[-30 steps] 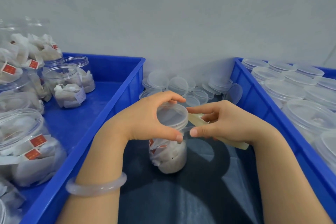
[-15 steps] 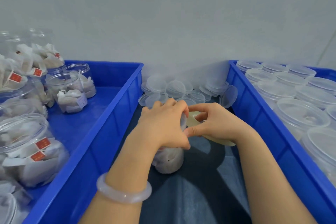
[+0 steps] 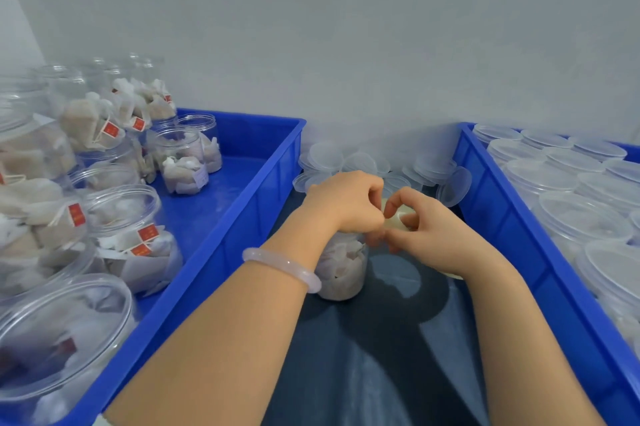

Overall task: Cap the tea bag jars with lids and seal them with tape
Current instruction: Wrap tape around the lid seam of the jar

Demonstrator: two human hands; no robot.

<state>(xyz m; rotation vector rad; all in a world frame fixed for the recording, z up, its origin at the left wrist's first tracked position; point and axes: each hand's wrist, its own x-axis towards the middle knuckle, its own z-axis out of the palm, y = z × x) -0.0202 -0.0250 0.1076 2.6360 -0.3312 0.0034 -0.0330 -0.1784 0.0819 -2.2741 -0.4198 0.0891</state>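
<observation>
A clear jar of tea bags (image 3: 341,266) stands on the dark surface between two blue bins. My left hand (image 3: 346,200) lies curled over its top and hides the lid. My right hand (image 3: 420,221) is beside it on the right, with a roll of pale tape (image 3: 394,218) held between thumb and fingers, right at the jar's top edge. The fingertips of both hands meet at the jar's rim. Most of the tape roll is hidden under my right hand.
Loose clear lids (image 3: 360,162) are piled behind the jar against the wall. The left blue bin (image 3: 249,197) holds several open jars of tea bags (image 3: 135,235). The right blue bin (image 3: 498,218) holds several jars with lids on (image 3: 585,218).
My left hand has turned over the jar's top and now covers the lid. My right hand with the tape has closed in against the rim. The view has tilted down.
</observation>
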